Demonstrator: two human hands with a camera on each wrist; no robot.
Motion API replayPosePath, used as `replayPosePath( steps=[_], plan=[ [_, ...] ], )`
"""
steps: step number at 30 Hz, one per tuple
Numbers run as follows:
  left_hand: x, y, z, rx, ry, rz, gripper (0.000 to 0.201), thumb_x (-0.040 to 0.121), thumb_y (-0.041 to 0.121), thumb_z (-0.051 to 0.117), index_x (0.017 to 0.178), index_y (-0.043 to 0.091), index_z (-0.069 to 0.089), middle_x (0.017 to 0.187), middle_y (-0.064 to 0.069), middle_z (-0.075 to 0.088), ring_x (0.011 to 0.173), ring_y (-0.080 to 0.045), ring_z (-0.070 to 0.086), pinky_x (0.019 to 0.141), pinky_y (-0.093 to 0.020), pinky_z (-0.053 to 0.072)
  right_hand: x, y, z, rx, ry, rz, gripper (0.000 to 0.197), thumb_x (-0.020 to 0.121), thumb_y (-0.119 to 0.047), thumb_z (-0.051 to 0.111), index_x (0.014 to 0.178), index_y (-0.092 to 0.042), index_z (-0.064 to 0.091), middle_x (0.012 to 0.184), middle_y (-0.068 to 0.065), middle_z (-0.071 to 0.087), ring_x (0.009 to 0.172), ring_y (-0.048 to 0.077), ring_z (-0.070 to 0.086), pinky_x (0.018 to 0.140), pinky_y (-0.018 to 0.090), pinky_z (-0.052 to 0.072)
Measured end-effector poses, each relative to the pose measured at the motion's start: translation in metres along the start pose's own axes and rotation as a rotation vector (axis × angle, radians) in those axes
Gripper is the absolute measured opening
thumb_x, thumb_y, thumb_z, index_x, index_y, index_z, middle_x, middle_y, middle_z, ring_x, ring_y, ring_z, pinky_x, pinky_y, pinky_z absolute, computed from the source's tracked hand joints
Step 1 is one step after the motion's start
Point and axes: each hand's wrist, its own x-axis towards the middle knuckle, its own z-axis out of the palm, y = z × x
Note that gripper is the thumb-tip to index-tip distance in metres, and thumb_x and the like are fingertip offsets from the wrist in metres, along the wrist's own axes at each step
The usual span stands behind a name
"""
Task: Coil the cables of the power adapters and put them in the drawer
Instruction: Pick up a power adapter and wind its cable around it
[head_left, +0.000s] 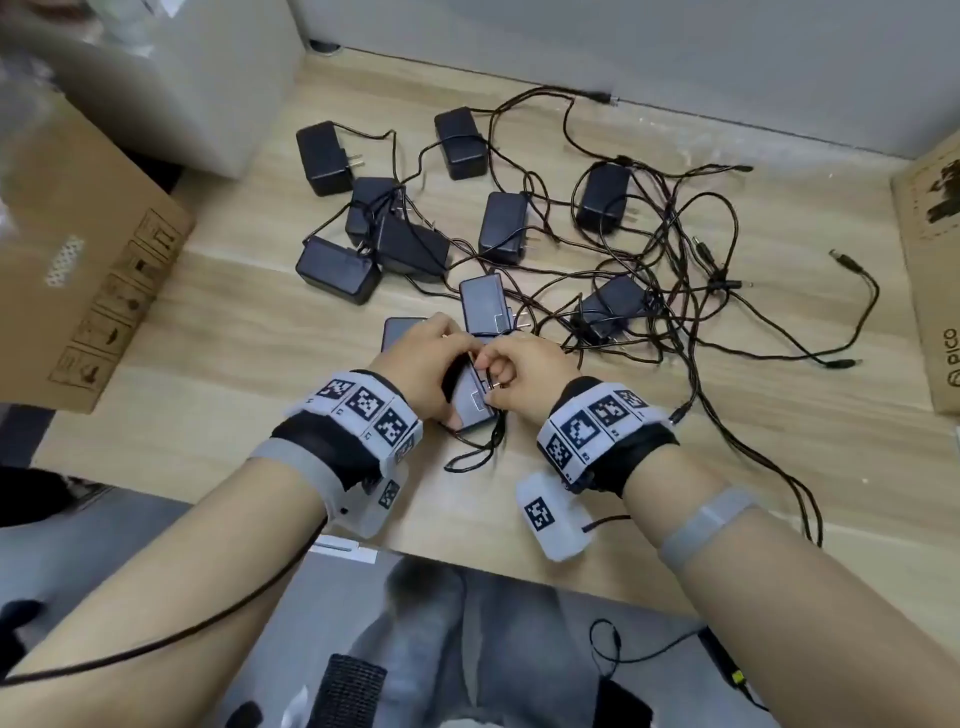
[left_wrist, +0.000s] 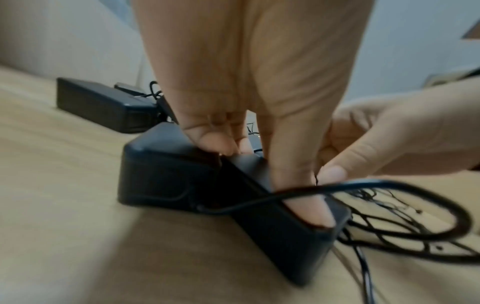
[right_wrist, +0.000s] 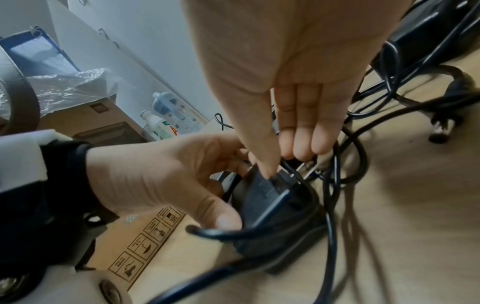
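Wooden desk (head_left: 234, 322), cables (head_left: 675, 291) rightward

1. A light wood-grain table (head_left: 218, 332) carries everything.
2. Black power adapters lie scattered over its middle and far part; one (head_left: 323, 157) lies alone at the far left with its prongs pointing right.
3. Three adapters (head_left: 387, 244) lie bunched together and touching, left of centre.
4. A tangle of thin black cables (head_left: 670, 270) spreads over the right half, with barrel plugs at the loose ends.
5. A flat cardboard box (head_left: 93, 291) with printed handling symbols rests at the left edge.
6. Another cardboard box (head_left: 935, 270) sits at the right edge.
7. A grey box (head_left: 208, 78) stands at the far left corner.
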Motion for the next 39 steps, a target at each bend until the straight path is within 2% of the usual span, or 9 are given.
replayPosePath(
  steps=[4,8,14,19,22,25,30,34,39],
  plan=[
    [-0.005,0.005,-0.002,0.225,-0.074,-0.015,0.092,0.047,0.028,0.089,0.128,0.032,0.045,0.126,0.002,0.031,0.117,-0.018,0.031,0.090,-0.036,0.045,-0.003,0.001,-0.001,-0.006,-0.003,0.033,0.035,0.071,-0.007,0.073,0.104,-0.014,0.063,0.095,-0.002,0.047,0.083,0.013,0.049,0.080,0.025,0.046],
    [-0.009,0.007,0.001,0.251,0.065,0.020,0.070,0.057,0.028,0.082,0.120,0.028,0.051,0.123,0.002,0.035,0.114,-0.017,0.039,0.074,-0.032,0.047,-0.008,-0.002,-0.006,0.058,0.028,0.030,0.033,0.074,-0.009,0.072,0.105,-0.013,0.064,0.098,-0.001,0.048,0.086,0.011,0.049,0.079,0.019,0.043],
    [-0.018,0.015,-0.023,-0.093,0.284,0.141,0.063,0.048,0.026,0.088,0.105,0.027,0.060,0.111,0.012,0.034,0.099,-0.010,0.046,0.084,-0.039,0.049,-0.025,-0.017,-0.026,0.353,0.274,-0.008,0.030,0.080,-0.012,0.067,0.109,-0.013,0.061,0.099,-0.008,0.056,0.078,0.005,0.049,0.082,0.025,0.043],
    [-0.020,0.042,-0.057,-0.037,0.385,0.258,0.059,0.055,0.028,0.084,0.109,0.025,0.059,0.134,0.004,0.036,0.112,-0.010,0.043,0.089,-0.034,0.047,-0.034,-0.029,-0.044,0.443,0.330,-0.099,0.046,0.070,-0.010,0.074,0.108,-0.027,0.055,0.102,-0.014,0.057,0.095,0.010,0.054,0.090,0.042,0.050],
    [-0.013,0.048,-0.072,0.033,0.346,0.335,0.058,0.056,0.022,0.083,0.108,0.025,0.057,0.124,0.002,0.048,0.110,-0.020,0.050,0.086,-0.045,0.049,-0.039,-0.030,-0.055,0.447,0.304,-0.080,0.052,0.067,-0.008,0.075,0.100,-0.040,0.051,0.090,-0.014,0.052,0.069,0.005,0.058,0.076,0.039,0.052],
    [-0.005,0.051,-0.081,0.091,0.242,0.331,0.062,0.051,0.015,0.085,0.106,0.022,0.057,0.108,-0.002,0.053,0.099,-0.023,0.051,0.084,-0.042,0.046,-0.039,-0.030,-0.058,0.398,0.300,-0.032,0.048,0.068,-0.009,0.077,0.090,-0.041,0.049,0.084,-0.012,0.053,0.043,-0.003,0.047,0.066,0.030,0.045],
    [-0.001,0.054,-0.088,0.111,0.110,0.299,0.069,0.047,0.011,0.088,0.107,0.019,0.054,0.105,0.000,0.049,0.093,-0.016,0.044,0.075,-0.028,0.037,-0.046,-0.028,-0.064,0.579,0.208,0.028,0.039,0.078,0.002,0.067,0.101,-0.027,0.054,0.081,0.001,0.059,0.043,0.009,0.055,0.044,0.019,0.047],
    [-0.003,0.055,-0.095,0.061,0.099,0.286,0.066,0.047,0.008,0.089,0.096,0.026,0.048,0.097,0.005,0.049,0.089,-0.016,0.045,0.064,-0.022,0.035,-0.047,-0.010,-0.072,0.406,0.326,0.206,0.038,0.080,-0.003,0.067,0.116,-0.014,0.058,0.064,-0.003,0.054,0.051,0.009,0.052,0.056,0.020,0.042],
    [-0.004,0.066,-0.102,-0.117,0.118,0.320,0.067,0.045,0.006,0.090,0.094,0.025,0.048,0.092,0.009,0.050,0.087,-0.013,0.049,0.068,-0.017,0.040,-0.048,-0.016,-0.089,0.158,0.590,0.151,0.040,0.077,-0.006,0.069,0.114,-0.019,0.060,0.105,0.000,0.040,0.078,0.004,0.045,0.067,0.006,0.033]
  ],
)
